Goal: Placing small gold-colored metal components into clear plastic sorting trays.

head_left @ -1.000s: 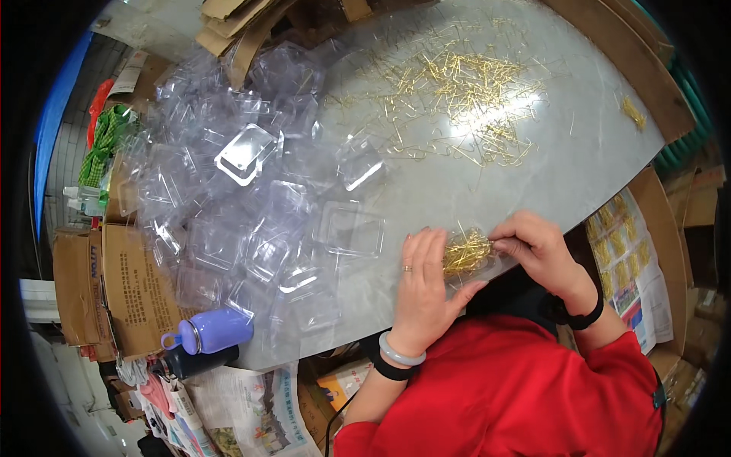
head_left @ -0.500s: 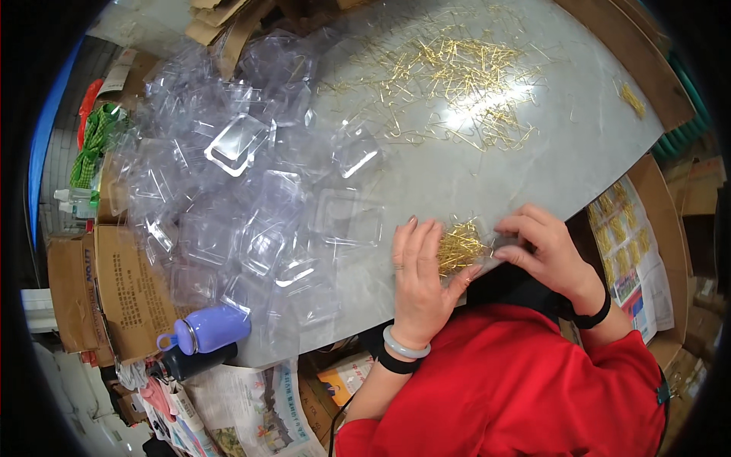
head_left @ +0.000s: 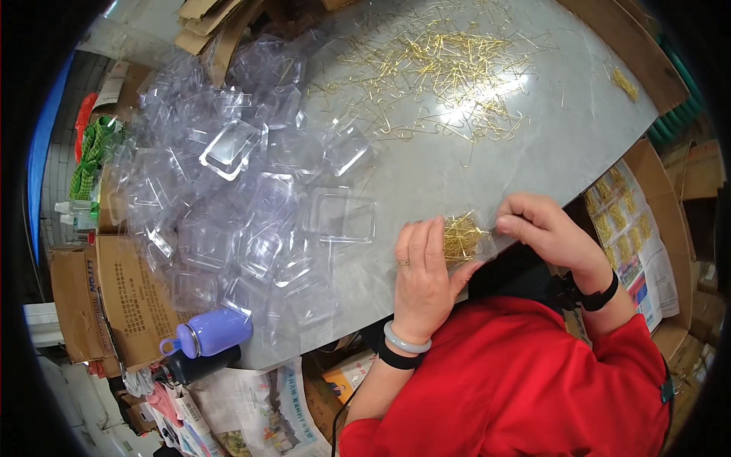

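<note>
My left hand (head_left: pixel 423 266) curves round the left side of a clear plastic case (head_left: pixel 491 245) heaped with thin gold wire hooks (head_left: pixel 462 236), its thumb along the near side. The case is at the table's near edge, and its outline is hard to see. Just to the right of it, my right hand (head_left: pixel 542 228) has thumb and forefinger pressed together; whatever they pinch is too small to make out. A light bangle and a black band circle my left wrist, and a dark band my right.
Clear plastic cases (head_left: pixel 228 152) cover the left of the grey table (head_left: pixel 426 171). Loose gold hooks (head_left: pixel 457 72) lie across its far side, with a small bundle (head_left: pixel 624 84) at far right. A purple bottle (head_left: pixel 217 333) lies near left. At right, a carton (head_left: pixel 662 206) holds filled packs (head_left: pixel 624 221).
My right hand has risen slightly, and its thumb and forefinger have come together beside the case. My left hand keeps its place around the hooks. The whole view has shifted a little.
</note>
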`<state>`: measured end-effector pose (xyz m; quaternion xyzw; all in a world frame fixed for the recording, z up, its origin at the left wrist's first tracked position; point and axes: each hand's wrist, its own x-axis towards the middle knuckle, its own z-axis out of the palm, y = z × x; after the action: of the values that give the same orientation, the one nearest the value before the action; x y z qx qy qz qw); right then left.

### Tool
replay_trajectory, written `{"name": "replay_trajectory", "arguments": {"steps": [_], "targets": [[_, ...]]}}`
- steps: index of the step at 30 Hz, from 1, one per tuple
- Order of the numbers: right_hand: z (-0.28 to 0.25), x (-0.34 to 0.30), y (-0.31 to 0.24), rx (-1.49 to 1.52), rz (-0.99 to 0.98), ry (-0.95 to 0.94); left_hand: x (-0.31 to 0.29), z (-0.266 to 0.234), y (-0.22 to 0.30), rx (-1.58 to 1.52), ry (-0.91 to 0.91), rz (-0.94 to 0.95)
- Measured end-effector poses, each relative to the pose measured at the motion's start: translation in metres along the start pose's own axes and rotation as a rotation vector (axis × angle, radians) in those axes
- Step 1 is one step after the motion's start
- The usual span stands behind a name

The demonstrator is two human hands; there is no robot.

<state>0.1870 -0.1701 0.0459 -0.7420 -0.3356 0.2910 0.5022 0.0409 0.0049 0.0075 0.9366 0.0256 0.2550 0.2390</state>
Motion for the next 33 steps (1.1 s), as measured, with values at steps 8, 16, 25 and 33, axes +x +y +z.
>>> {"name": "replay_trajectory", "arguments": {"steps": [8, 16, 25, 33], "targets": [[0.038, -0.008, 0.005, -0.401, -0.312, 0.414, -0.001, 0.000, 0.000, -0.016, 0.044, -0.005], [0.034, -0.009, -0.005, -0.626, -0.375, 0.392, -0.001, 0.000, 0.000, -0.017, 0.061, -0.004], [0.037, -0.010, -0.008, -0.574, -0.397, 0.220, -0.001, 0.001, 0.002, -0.034, 0.070, -0.004], [0.024, 0.045, -0.011, -0.488, -0.581, 0.108, 0.000, -0.001, 0.000, -0.094, 0.073, 0.011]]}}
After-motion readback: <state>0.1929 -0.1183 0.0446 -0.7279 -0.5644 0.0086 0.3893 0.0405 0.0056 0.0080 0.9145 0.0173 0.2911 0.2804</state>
